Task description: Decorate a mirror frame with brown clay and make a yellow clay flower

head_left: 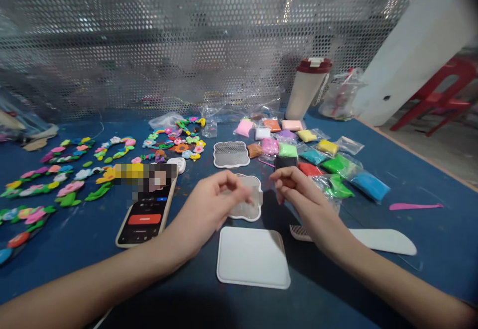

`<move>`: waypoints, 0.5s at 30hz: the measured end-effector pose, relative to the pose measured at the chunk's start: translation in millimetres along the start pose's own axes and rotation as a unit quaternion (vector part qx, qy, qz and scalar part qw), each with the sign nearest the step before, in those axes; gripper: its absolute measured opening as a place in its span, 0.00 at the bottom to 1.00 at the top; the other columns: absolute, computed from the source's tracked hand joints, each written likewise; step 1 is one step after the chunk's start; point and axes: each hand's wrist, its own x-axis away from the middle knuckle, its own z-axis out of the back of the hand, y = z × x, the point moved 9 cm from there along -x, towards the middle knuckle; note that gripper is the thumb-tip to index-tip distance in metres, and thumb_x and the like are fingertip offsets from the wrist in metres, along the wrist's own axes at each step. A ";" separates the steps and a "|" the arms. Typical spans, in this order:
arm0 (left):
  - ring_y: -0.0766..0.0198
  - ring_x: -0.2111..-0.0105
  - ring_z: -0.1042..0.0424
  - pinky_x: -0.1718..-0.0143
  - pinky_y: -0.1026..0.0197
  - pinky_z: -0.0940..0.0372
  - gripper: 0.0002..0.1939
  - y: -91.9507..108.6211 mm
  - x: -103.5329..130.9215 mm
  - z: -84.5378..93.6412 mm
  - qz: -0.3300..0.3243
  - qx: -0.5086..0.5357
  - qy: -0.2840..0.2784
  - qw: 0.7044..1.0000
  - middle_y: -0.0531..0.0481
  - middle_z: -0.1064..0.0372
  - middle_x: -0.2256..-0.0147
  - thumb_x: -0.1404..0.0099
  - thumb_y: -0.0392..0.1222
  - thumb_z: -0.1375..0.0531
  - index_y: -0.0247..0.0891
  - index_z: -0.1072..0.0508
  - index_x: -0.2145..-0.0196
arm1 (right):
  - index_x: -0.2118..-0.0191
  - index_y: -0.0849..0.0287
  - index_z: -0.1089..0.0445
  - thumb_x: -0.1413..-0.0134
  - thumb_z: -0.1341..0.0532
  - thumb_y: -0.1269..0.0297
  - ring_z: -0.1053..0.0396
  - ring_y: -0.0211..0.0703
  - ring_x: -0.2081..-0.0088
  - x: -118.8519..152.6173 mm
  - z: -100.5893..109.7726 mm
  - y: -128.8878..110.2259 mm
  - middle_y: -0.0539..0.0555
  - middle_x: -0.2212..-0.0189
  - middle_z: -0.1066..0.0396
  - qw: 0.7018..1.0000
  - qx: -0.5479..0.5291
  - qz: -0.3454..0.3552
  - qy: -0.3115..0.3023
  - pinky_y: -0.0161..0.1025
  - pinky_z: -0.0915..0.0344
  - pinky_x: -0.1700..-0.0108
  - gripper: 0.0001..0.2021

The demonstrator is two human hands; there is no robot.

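left hand (218,194): one, raised above the near mirror, fingers curled toward the thumb, fingertips blurred; whether anything is pinched there cannot be told. right hand (300,189): one, level with the left and a little apart from it, thumb and fingers drawn together near the black packet (286,163); any small piece between the tips cannot be made out. near mirror (256,210): white rim, wavy outline, lying flat on the blue table (411,184), partly covered from view by the left hand. far mirror (231,155): similar outline, just beyond, its face showing a dotted mesh pattern. white board (254,257): rectangular, rounded corners, flat, nearest the person, between the forearms. comb (388,240): white, teeth toward the board, crossed over by the right forearm. pink tool (414,206): slim, lying to the right, beyond the comb's handle. coloured packets (371,185): a spread of clear-wrapped pieces in blue, green, red, yellow, purple, pink and orange, beyond the right hand. phone (147,219): screen lit, beside the left forearm. flower ornaments (182,147): many-coloured, in rings and curves, at left. tumbler (304,90): pale body, dark red lid, upright at the back, before a perforated panel (149,30).
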 end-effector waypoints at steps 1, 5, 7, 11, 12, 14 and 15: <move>0.76 0.82 0.43 0.82 0.72 0.49 0.08 0.2 1.4 -5.0 0.005 -0.034 -0.029 0.999 0.57 0.33 0.76 0.42 0.42 0.39 0.35 0.31 0.74 | 0.61 0.56 0.40 0.42 0.50 0.67 0.39 0.36 0.72 -0.1 -4.5 2.1 0.48 0.71 0.38 1.000 -0.026 -0.004 -0.017 0.34 0.41 0.69 0.05; 0.71 0.75 0.38 0.76 0.70 0.46 0.06 2.7 9.9 -20.3 0.006 -0.151 -0.109 0.983 0.56 0.34 0.76 0.42 0.40 0.40 0.36 0.29 0.75 | 0.65 0.56 0.40 0.39 0.50 0.60 0.39 0.35 0.77 3.6 -18.3 9.9 0.47 0.76 0.37 0.996 -0.010 -0.045 -0.083 0.34 0.42 0.73 0.07; 0.70 0.75 0.37 0.75 0.69 0.45 0.09 3.4 11.8 -23.7 -0.001 -0.183 -0.125 0.975 0.56 0.33 0.76 0.38 0.41 0.44 0.36 0.30 0.74 | 0.70 0.57 0.38 0.40 0.49 0.57 0.41 0.35 0.78 5.3 -19.5 10.5 0.46 0.79 0.38 0.993 0.043 -0.050 -0.099 0.34 0.45 0.75 0.11; 0.68 0.79 0.35 0.74 0.67 0.43 0.19 2.4 10.5 -24.8 -0.020 -0.262 -0.138 0.955 0.57 0.37 0.82 0.30 0.44 0.59 0.38 0.34 0.71 | 0.68 0.57 0.33 0.40 0.47 0.61 0.36 0.38 0.70 3.9 -18.8 0.4 0.50 0.73 0.32 0.989 0.102 0.014 -0.105 0.36 0.41 0.68 0.09; 0.67 0.79 0.35 0.76 0.66 0.43 0.18 2.5 9.8 -23.9 -0.029 -0.305 -0.136 0.942 0.57 0.38 0.83 0.30 0.45 0.59 0.39 0.34 0.70 | 0.65 0.57 0.32 0.41 0.47 0.62 0.35 0.40 0.67 3.3 -18.8 -1.2 0.51 0.70 0.31 0.989 0.098 0.027 -0.106 0.37 0.40 0.65 0.08; 0.65 0.78 0.33 0.78 0.66 0.43 0.13 4.5 8.1 -21.5 -0.059 -0.415 -0.125 0.899 0.56 0.35 0.80 0.32 0.45 0.54 0.39 0.32 0.64 | 0.61 0.56 0.32 0.41 0.46 0.63 0.33 0.41 0.63 2.2 -19.6 -1.2 0.52 0.65 0.29 0.991 0.074 0.033 -0.110 0.39 0.38 0.61 0.07; 0.63 0.76 0.31 0.79 0.66 0.43 0.11 6.3 7.0 -20.6 -0.081 -0.475 -0.118 0.868 0.54 0.32 0.76 0.33 0.44 0.51 0.39 0.32 0.60 | 0.60 0.55 0.33 0.41 0.46 0.63 0.32 0.42 0.62 1.7 -19.9 -0.3 0.53 0.64 0.29 0.991 0.059 0.029 -0.113 0.39 0.37 0.60 0.07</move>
